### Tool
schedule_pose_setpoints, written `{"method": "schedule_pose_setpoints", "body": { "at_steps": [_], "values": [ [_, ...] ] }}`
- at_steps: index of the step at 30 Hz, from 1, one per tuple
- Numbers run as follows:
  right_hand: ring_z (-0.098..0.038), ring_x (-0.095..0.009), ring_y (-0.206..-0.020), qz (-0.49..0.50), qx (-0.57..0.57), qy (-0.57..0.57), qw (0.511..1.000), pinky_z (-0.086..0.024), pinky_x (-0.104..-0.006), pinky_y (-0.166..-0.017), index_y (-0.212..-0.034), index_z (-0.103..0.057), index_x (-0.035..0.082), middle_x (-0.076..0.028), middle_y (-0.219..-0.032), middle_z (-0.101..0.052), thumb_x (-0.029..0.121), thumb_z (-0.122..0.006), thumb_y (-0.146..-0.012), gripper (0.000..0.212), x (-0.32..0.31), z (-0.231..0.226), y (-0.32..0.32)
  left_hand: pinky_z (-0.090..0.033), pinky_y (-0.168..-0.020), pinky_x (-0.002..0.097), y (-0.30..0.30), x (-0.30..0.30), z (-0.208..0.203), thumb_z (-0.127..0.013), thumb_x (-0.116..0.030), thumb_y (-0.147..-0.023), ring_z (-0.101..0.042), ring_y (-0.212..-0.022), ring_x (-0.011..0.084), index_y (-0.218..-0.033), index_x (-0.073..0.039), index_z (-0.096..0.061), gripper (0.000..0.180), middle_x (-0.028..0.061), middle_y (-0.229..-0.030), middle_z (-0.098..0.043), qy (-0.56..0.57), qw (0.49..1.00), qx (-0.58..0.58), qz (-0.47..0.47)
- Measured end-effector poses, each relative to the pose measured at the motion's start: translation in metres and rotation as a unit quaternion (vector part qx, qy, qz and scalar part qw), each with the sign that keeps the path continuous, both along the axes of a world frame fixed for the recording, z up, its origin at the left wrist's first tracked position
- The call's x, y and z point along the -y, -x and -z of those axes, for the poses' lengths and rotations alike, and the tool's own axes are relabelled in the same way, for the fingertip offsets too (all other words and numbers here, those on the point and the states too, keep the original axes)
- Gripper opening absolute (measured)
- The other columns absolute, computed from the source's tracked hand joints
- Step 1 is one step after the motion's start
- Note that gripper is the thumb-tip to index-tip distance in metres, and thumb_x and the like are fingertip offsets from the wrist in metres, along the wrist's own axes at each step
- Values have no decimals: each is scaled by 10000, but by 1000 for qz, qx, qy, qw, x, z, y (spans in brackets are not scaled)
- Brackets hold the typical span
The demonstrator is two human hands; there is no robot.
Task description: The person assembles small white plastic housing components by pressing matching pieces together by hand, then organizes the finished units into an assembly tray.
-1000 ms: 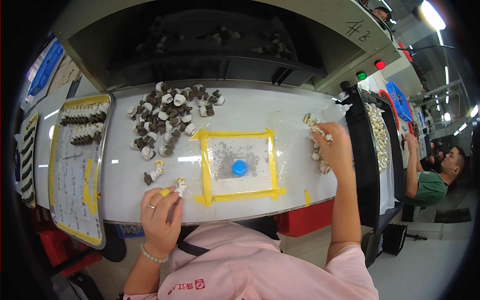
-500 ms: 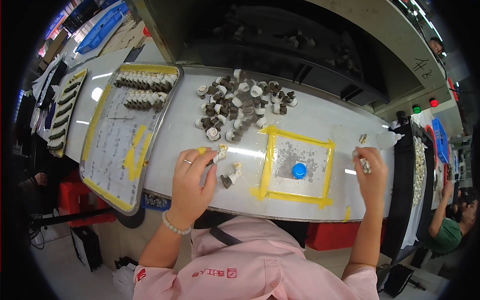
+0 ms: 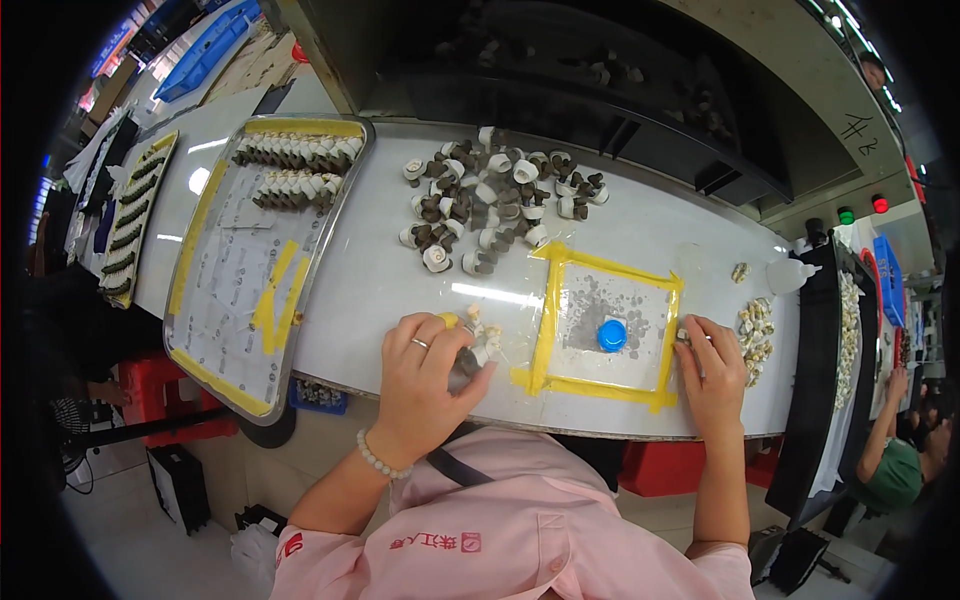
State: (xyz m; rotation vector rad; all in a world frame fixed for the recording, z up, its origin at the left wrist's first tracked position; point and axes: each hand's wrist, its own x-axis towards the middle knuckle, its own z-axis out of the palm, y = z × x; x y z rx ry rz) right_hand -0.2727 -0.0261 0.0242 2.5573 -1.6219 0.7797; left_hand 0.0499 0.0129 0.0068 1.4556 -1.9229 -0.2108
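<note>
My left hand [image 3: 425, 375] is closed around white-and-dark-grey stubby parts [image 3: 482, 352] with cream tips; its fingers partly hide them, and one finger has a yellow covering. Between the thumb and fingers of my right hand [image 3: 714, 380] is a small pale piece [image 3: 683, 335], just right of a yellow-taped square [image 3: 547, 330] on the bench. A round blue cap [image 3: 612, 336] lies within that square on a grey-speckled patch. Close to my right hand is a heap of small cream pieces [image 3: 756, 325]. Farther back lies a loose pile of white-and-dark parts [image 3: 490, 195].
A metal-rimmed tray [image 3: 300, 330] at left carries two rows of similar parts. Beyond it is a narrower tray [image 3: 130, 230] with dark rows. A white squeeze bottle [image 3: 790, 275] stands at right. The dark cabinet [image 3: 600, 110] borders the bench's back.
My left hand has moved right and now grips the part that lay loose on the bench beside it. My right hand has moved from the cream pieces to the taped square's edge.
</note>
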Motion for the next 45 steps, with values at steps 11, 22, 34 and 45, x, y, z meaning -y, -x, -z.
{"method": "schedule_pose_setpoints", "body": {
  "at_steps": [11, 22, 34, 45],
  "values": [
    [-620, -278, -866, -22, -27, 35, 999, -493, -365, -737, -1000, -683, 14, -110, -971, -662, -26, -689, -745, 259, -8, 6, 1, -441, -792, 407, -15, 13, -22, -799, -213, -721, -548, -900, 308, -1059, -33, -572, 446, 115, -964, -590, -25, 995, -97, -7],
    [-603, -248, -800, 1, 104, -69, 992, -484, -349, -695, -1002, -686, 21, -90, -910, -642, -4, -741, -709, 299, -10, -4, -6, -454, -690, 336, -27, 61, -11, -729, -75, -750, -575, -808, 236, -986, -23, -613, 268, 100, -902, -591, -48, 997, -37, -57],
    [-592, -237, -772, -159, 47, -100, 981, -476, -360, -692, -905, -698, 45, -56, -835, -612, 59, -730, -713, 195, 24, -25, -48, -542, -833, 339, 10, 4, -15, -651, 91, -804, -648, -914, 195, -1071, 10, -512, 311, 136, -1049, -618, -265, 738, -601, 157],
    [-624, -215, -794, -104, 144, -208, 962, -501, -320, -704, -962, -723, 29, -90, -868, -659, 15, -747, -731, 232, 19, -27, -47, -527, -879, 273, 48, -12, -16, -658, 126, -814, -646, -981, 175, -1131, 68, -608, 326, 119, -1063, -636, -288, 705, -616, 199]
  ]
}}
